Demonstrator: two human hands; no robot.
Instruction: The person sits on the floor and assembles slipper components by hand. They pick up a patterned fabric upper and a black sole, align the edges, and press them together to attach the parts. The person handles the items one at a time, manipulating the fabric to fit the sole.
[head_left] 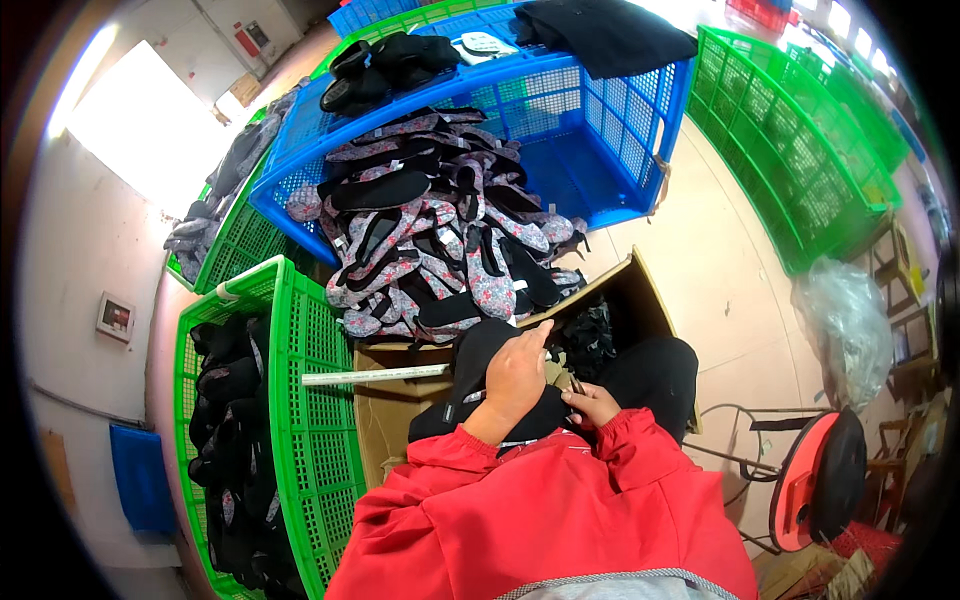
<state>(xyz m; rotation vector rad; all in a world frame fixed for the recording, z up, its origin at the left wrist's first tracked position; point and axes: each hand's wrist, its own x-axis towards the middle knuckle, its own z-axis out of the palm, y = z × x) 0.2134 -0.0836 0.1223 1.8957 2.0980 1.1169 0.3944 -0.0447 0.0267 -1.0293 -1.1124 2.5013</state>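
Observation:
My left hand (515,375) lies with its fingers stretched out along a black fabric shoe or slipper (478,348) on my lap. Close beside it, my right hand (592,405) is closed in a pinch, its fingertips next to a small tan piece (557,374); what it grips is too small to make out. A white rod (375,376) juts out leftward from under the black shoe. Beyond my hands, a heap of flowered slippers with black soles (420,255) spills from a blue crate (560,190) lying on its side.
At my left stands a green crate (325,470) holding black footwear (235,420). A cardboard box (650,295) with black plastic inside sits by my knees. Green crates (780,140), a clear plastic bag (845,320) and a red-and-black stool (820,480) are at right.

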